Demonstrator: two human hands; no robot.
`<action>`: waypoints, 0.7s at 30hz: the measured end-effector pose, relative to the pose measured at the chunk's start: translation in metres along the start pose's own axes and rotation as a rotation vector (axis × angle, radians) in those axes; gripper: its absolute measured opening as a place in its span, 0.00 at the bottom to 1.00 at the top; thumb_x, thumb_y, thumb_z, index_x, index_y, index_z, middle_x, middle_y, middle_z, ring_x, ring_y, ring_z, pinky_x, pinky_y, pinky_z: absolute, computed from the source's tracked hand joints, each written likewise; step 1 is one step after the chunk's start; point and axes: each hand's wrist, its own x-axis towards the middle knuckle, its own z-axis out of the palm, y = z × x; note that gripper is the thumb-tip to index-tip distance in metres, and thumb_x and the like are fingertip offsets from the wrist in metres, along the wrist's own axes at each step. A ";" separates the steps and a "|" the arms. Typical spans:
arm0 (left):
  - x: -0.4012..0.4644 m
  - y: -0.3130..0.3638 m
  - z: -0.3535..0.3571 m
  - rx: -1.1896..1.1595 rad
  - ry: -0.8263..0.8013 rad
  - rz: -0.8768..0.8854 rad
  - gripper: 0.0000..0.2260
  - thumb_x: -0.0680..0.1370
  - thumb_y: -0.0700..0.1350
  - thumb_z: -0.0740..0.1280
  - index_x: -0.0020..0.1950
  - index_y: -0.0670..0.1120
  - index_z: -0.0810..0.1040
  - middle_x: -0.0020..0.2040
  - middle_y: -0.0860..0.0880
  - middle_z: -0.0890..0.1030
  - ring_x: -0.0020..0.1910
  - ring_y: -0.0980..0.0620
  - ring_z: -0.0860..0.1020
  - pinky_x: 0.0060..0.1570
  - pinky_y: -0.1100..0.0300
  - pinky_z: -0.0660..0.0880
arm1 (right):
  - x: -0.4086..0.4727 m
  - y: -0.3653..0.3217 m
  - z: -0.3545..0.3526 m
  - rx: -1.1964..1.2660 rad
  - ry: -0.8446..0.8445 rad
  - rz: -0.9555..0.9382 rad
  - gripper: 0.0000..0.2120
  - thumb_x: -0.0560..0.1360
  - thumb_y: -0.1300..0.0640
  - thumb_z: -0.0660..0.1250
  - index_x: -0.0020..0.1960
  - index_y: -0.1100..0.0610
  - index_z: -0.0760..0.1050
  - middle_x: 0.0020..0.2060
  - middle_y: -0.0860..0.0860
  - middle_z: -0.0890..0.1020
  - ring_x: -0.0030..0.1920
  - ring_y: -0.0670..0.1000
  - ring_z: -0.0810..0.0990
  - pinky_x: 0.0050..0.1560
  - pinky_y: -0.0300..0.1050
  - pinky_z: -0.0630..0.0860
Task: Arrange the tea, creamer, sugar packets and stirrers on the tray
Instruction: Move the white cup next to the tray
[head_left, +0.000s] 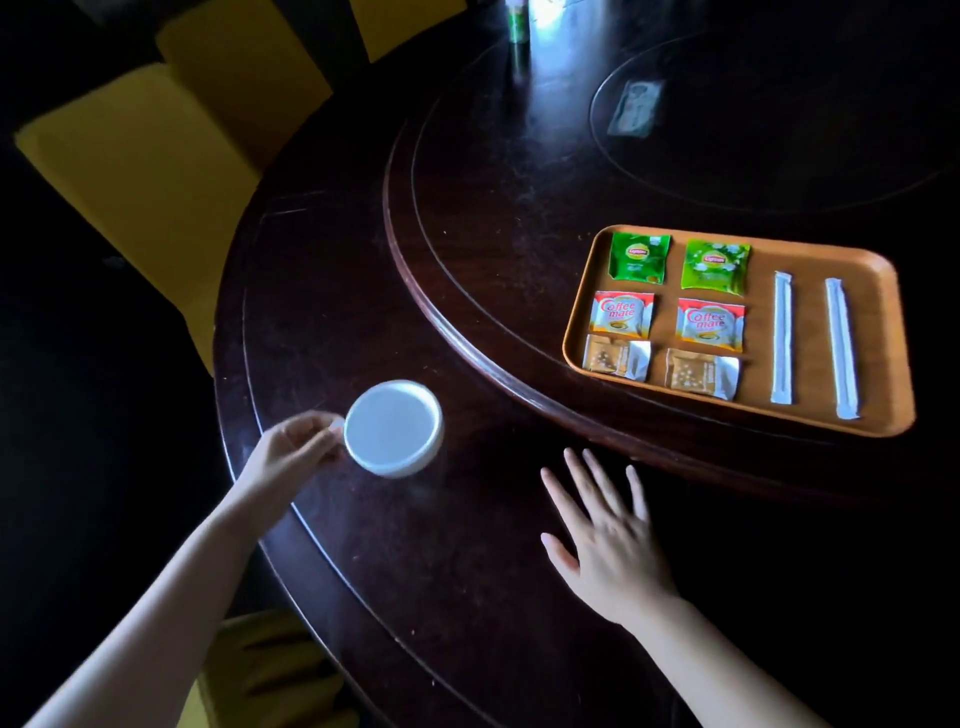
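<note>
Tray (810, 247): packets and stirrers lie in rows.
I see my left hand (296, 447) pinching a white cup (392, 428) by its handle; right hand (608, 540) spread wide, holding nothing.

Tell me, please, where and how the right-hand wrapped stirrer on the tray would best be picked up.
Pinch the right stirrer at mid-length across its narrow width, coming straight down from above. It lies flat on the tray, long and thin, so an end grip would probably let it droop. There is bare tray on both sides of it, and the other stirrer lies apart, leaving room for fingertips.
</note>
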 end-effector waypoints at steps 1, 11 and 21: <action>0.010 0.009 0.004 0.017 -0.012 0.020 0.11 0.77 0.39 0.64 0.39 0.48 0.82 0.29 0.56 0.80 0.30 0.62 0.75 0.32 0.72 0.73 | 0.000 0.000 0.000 0.003 0.001 -0.001 0.30 0.73 0.40 0.54 0.72 0.51 0.62 0.72 0.57 0.65 0.72 0.56 0.61 0.68 0.63 0.54; 0.123 0.101 0.079 -0.059 -0.247 0.136 0.09 0.79 0.40 0.61 0.41 0.48 0.78 0.31 0.55 0.77 0.32 0.62 0.74 0.36 0.71 0.73 | 0.000 -0.001 -0.002 0.071 -0.021 0.012 0.32 0.72 0.41 0.57 0.73 0.50 0.60 0.73 0.55 0.63 0.74 0.55 0.58 0.68 0.63 0.53; 0.192 0.109 0.117 -0.059 -0.348 0.090 0.06 0.78 0.41 0.62 0.44 0.45 0.77 0.27 0.57 0.78 0.30 0.62 0.74 0.35 0.72 0.73 | 0.001 -0.001 -0.002 0.092 -0.001 0.020 0.32 0.70 0.40 0.59 0.72 0.49 0.62 0.73 0.55 0.64 0.74 0.54 0.58 0.67 0.63 0.54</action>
